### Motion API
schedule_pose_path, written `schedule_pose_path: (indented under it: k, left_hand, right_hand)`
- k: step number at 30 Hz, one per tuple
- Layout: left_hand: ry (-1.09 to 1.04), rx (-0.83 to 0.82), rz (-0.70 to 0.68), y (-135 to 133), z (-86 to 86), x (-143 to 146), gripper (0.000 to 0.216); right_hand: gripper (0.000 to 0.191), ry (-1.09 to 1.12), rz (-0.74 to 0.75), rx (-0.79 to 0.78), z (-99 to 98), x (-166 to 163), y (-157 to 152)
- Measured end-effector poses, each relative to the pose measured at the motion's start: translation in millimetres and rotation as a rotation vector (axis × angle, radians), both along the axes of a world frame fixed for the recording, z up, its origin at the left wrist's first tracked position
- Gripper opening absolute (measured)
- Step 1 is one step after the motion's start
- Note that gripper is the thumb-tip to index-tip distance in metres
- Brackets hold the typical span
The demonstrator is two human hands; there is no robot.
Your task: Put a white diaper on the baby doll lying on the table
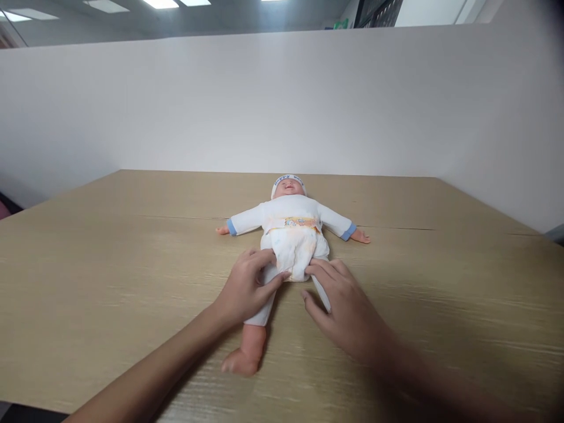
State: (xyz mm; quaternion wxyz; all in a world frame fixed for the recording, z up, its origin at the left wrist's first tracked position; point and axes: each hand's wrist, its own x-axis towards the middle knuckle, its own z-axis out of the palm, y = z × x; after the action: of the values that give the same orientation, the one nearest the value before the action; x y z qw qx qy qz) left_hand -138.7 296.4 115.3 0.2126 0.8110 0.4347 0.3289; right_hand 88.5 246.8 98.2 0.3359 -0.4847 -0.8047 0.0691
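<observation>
Lying face-up at my twelve o'clock, the doll wears white; my left hand and right hand press spread fingers at its diaper.

Both forearms reach forward, converging toward doll. Left hand — fingers curled, fingertips pressing at doll's hip. Right hand — palm down, fingers extended flat at doll's other hip, slightly blurred.

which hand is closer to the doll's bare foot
Left. The left hand rests on the leg just above the bare foot; the right hand lies farther off to its right.
</observation>
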Motion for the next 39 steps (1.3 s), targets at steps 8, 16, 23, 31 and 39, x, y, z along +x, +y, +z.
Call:
schedule_pose_path:
  k: [8, 16, 23, 31, 39]
  left_hand:
    - [0.030, -0.032, -0.010, 2.8, 3.5, 1.8, 0.036]
    - [-0.198, -0.217, 0.060, 5.7, -0.9, -4.1, 0.034]
    - [-0.366, -0.330, 0.173, 4.6, -12.6, -3.3, 0.049]
    - [-0.318, -0.377, 0.134, 0.8, -5.0, -2.8, 0.036]
    - [-0.297, -0.400, 0.126, -3.3, 2.0, -3.1, 0.043]
  right_hand:
    - [0.017, 0.101, -0.068, -0.061, 1.0, -5.3, 3.7]
    - [0.026, 0.378, -0.183, -0.188, -1.8, 6.9, 13.9]
    - [0.030, 0.383, -0.276, -0.328, 10.0, 11.1, 10.1]
    - [0.013, 0.304, -0.235, -0.316, 14.1, 13.7, 10.6]
    - [0.008, 0.265, -0.187, -0.266, 12.0, 9.5, 8.2]
